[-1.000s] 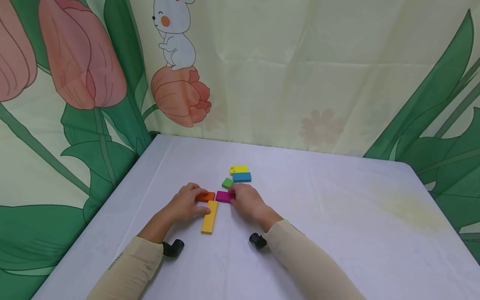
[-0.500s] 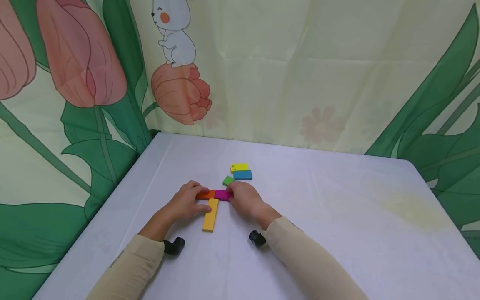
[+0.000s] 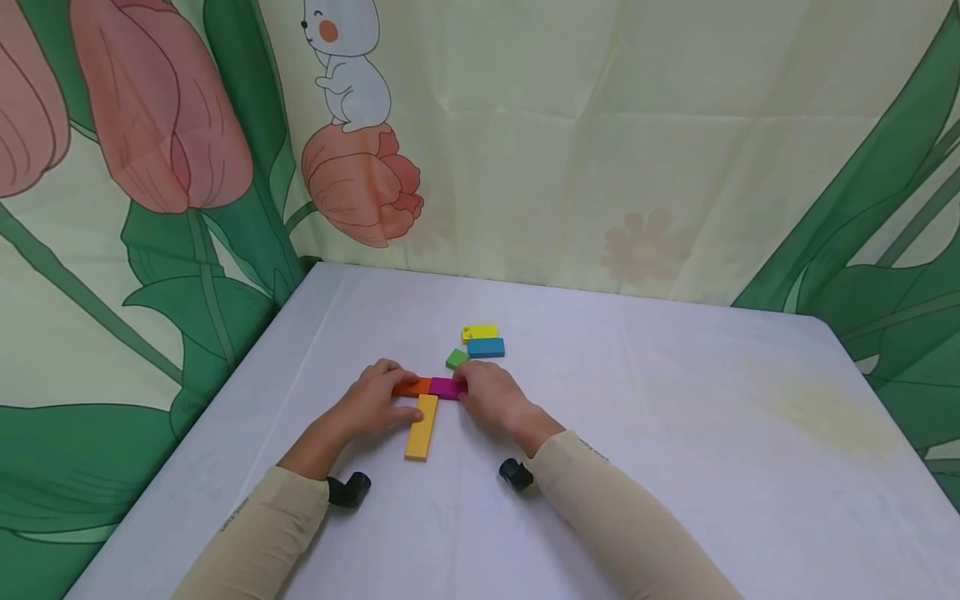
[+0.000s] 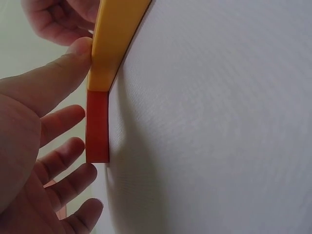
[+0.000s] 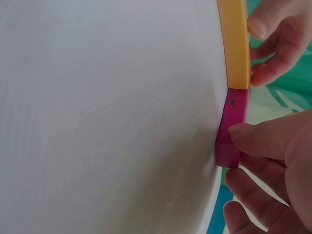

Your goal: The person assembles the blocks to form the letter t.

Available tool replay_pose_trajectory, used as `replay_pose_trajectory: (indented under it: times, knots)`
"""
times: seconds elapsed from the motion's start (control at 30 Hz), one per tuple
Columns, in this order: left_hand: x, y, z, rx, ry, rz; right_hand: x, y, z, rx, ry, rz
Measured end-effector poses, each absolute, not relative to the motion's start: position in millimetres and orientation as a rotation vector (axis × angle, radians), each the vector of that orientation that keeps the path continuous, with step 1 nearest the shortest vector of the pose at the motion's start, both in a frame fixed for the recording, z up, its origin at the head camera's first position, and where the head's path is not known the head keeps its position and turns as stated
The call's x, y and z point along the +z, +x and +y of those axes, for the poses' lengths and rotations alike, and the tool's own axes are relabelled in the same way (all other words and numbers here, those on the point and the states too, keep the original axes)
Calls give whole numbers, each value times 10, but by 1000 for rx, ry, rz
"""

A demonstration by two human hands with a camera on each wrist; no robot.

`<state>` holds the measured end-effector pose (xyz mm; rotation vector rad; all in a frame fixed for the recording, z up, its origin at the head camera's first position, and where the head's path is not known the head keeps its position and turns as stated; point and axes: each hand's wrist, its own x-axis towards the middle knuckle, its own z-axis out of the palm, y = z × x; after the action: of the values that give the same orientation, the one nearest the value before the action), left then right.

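On the white table, an orange block [image 3: 415, 387] and a magenta block [image 3: 444, 388] lie end to end, with a long yellow-orange block [image 3: 422, 435] running toward me from their joint, like a T. My left hand [image 3: 373, 402] rests its fingers along the orange block, while its thumb [image 4: 78, 48] touches the side of the yellow-orange block [image 4: 114, 39]. Thumb and forefinger of my right hand [image 3: 497, 397] pinch the far right end of the magenta block [image 5: 233, 112]. In the right wrist view, the other fingers of that hand spread loosely behind it.
Just beyond the right fingertips lies a small green block [image 3: 457, 358]. Behind it are a blue block [image 3: 486, 347] and a bright yellow block [image 3: 479, 333], side by side. A printed curtain [image 3: 555, 150] hangs along the table's back edge.
A gap between the orange and magenta blocks has closed, the magenta one having slid left in my right hand. My left hand has stayed about the same.
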<state>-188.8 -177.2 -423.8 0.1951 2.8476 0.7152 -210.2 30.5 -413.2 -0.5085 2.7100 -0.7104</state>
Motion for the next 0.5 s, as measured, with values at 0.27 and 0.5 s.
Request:
replay_pose_trajectory:
  times: [0.27, 0.5]
  knots:
    - [-4230, -1894, -1764, 710, 191, 2849, -4124, -2094, 314, -717, -523, 2705]
    - [-4244, -1897, -1766, 725, 203, 2845, -4131, -2088, 317, -716, -524, 2707]
